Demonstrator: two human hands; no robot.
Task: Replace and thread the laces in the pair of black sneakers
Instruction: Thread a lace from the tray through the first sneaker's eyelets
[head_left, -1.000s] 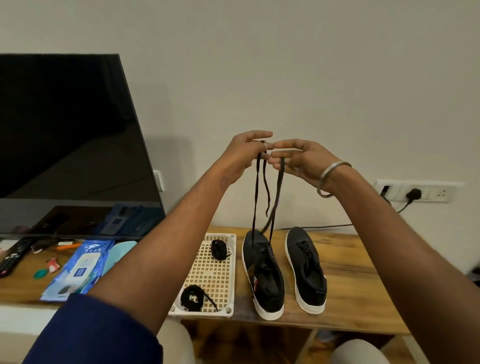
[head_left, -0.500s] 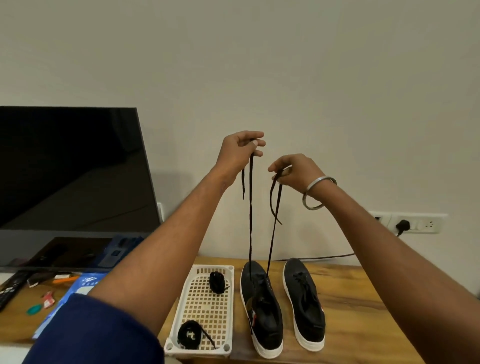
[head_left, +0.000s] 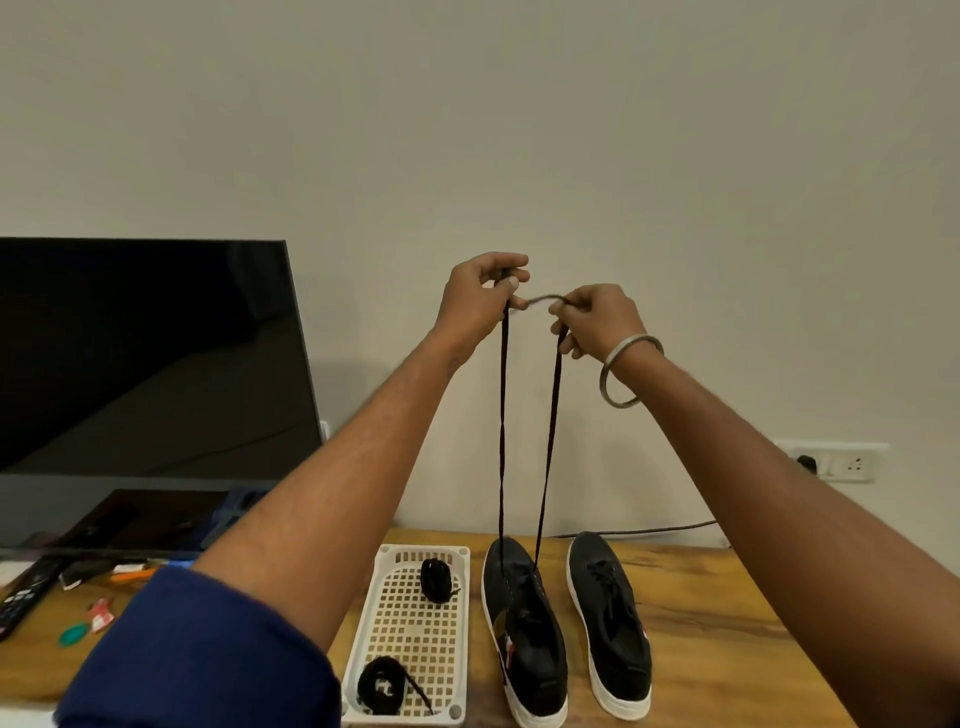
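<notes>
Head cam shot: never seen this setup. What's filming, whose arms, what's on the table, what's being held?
There is no robot here. One wide-angle camera sits on a person's head and looks forward and down, so the two arms reaching in are the wearer's own.

The left hand and right hand are raised, each pinching one end of a black lace. The lace hangs down in two strands to the left sneaker, so it is threaded there.

On the wooden table the right sneaker stands beside it, already laced. A white basket holds two rolled black laces. A television stands to the left, with a remote and small items below it.
</notes>
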